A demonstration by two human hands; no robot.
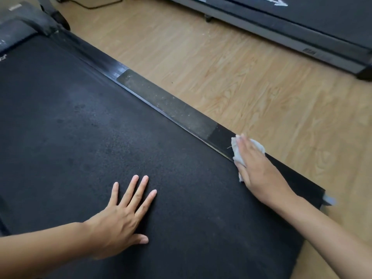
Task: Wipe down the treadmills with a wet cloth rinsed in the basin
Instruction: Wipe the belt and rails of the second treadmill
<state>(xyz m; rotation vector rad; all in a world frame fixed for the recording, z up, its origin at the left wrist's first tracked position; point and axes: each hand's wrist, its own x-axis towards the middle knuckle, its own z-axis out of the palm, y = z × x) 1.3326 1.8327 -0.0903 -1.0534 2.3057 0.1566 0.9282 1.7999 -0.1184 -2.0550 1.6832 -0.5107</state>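
Note:
A black treadmill belt (84, 121) fills the left and middle of the head view. Its right side rail (167, 105) runs diagonally; the far stretch is dusty grey, the near stretch under my hand looks dark and clean. My right hand (255, 168) presses a pale grey cloth (236, 152) flat on that rail near its rear end. My left hand (120, 214) lies flat on the belt, fingers spread, holding nothing. The basin is not in view.
A second treadmill (302, 31) stands at the upper right across a strip of light wooden floor (221, 73). The first treadmill's motor hood (22, 27) and a black cable (90, 3) are at the upper left.

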